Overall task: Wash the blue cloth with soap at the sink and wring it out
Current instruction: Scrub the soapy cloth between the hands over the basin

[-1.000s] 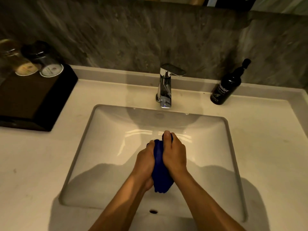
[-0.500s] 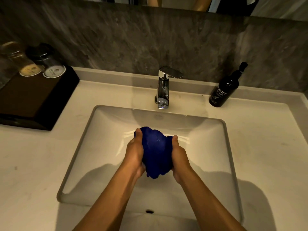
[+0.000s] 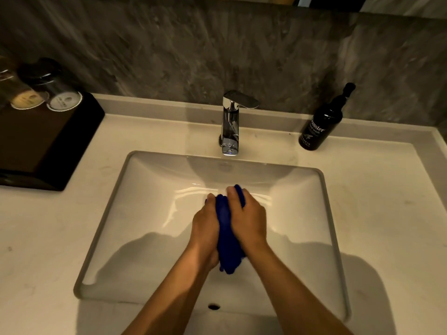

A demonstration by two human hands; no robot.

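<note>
Over the middle of the sink (image 3: 106, 228), I have the blue cloth (image 3: 228, 240) bunched into a narrow roll and squeezed between both hands. My left hand (image 3: 205, 228) wraps it from one side, my right hand (image 3: 249, 221) from the other — fingers of both curled tight around the fabric, knuckles up. A tuft of cloth pokes out past the fingertips toward the back edge of the basin, and a thicker wad hangs out below the heels of my palms, clear of the basin floor. The chrome tap (image 3: 231, 124) stands at the middle of the counter's back edge, its spout over the basin rim; I can make out no stream under it. A dark soap bottle (image 3: 321, 124) sits near the back right corner of the counter (image 3: 387, 213). At the back left corner rests a black tray (image 3: 48, 146) carrying two capped glasses (image 3: 63, 97) — both blurred.
</note>
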